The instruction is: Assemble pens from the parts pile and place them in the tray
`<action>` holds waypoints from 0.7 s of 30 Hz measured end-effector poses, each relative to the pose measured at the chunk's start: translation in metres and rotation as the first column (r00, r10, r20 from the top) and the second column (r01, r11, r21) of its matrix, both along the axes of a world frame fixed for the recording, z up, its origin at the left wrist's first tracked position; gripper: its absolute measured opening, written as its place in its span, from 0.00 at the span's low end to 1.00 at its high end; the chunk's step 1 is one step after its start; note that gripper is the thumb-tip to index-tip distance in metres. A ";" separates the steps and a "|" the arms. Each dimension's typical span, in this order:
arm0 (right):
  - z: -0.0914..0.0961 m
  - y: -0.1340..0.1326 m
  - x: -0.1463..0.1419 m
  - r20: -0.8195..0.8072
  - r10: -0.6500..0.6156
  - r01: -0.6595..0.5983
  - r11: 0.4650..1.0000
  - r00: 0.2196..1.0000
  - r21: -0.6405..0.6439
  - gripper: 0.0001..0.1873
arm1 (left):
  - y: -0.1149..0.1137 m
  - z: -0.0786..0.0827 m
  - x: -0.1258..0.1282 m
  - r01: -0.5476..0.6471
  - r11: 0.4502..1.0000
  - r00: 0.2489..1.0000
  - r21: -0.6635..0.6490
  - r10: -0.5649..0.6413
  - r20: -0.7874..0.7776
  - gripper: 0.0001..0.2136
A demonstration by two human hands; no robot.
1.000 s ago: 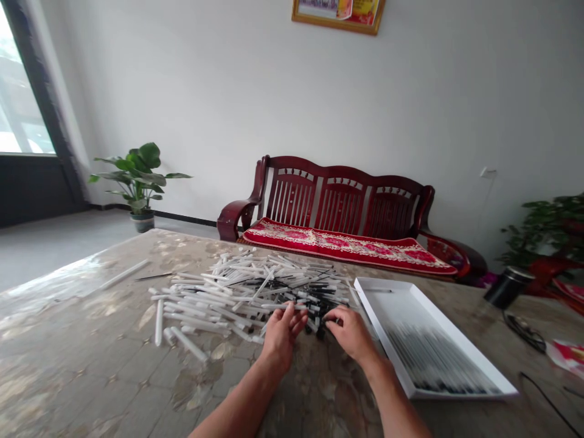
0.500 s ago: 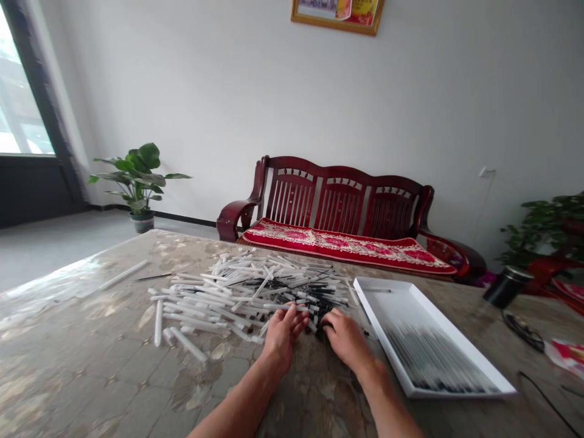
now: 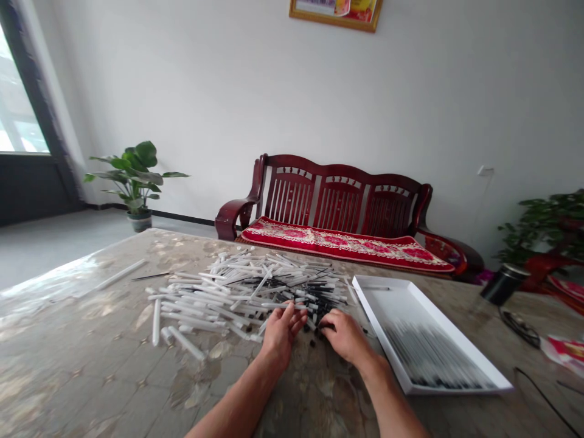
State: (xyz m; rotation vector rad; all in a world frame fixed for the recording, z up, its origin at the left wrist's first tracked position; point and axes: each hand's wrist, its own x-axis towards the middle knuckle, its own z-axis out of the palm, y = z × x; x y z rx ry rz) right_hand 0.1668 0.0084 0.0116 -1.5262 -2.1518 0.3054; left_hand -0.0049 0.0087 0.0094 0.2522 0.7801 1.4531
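Note:
A heap of white pen barrels and black pen parts (image 3: 246,292) lies on the marbled table (image 3: 91,359). My left hand (image 3: 279,333) rests at the heap's near edge, fingers stretched toward the white and black pieces. Just to its right, my right hand (image 3: 344,333) has its fingers curled in a pinch on small black pieces at the heap's edge; what it grips is too small to name. A few black bits lie loose between the two hands.
A white tray (image 3: 456,340) holding a row of assembled pens lies right of my right hand. A black cup (image 3: 499,285), a black cable (image 3: 524,331) and a red packet (image 3: 566,350) sit at the far right. A lone white tube (image 3: 121,274) lies far left. A red wooden bench (image 3: 342,213) stands behind the table.
My right hand has slid slightly left and down toward the black pieces and curled tighter. My left hand has barely moved. The view has shifted a little.

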 end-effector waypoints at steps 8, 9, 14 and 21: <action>-0.004 0.001 0.005 -0.072 0.069 -0.070 0.998 0.995 -0.008 0.12 | 0.000 -0.002 0.000 -0.004 1.000 1.000 0.003 0.004 -0.016 0.05; -0.004 0.002 0.004 -0.090 0.055 -0.054 0.998 0.994 0.007 0.11 | -0.001 -0.001 0.000 -0.001 1.000 1.000 0.005 0.001 -0.018 0.05; -0.006 0.005 -0.010 -0.384 -0.066 0.088 0.995 0.921 0.040 0.08 | -0.005 0.000 0.002 0.025 1.000 1.000 -0.011 -0.026 -0.008 0.04; -0.012 0.003 -0.030 -0.609 -0.132 0.192 0.981 0.782 0.034 0.07 | -0.008 0.002 0.006 0.050 0.999 0.999 -0.021 -0.050 -0.008 0.04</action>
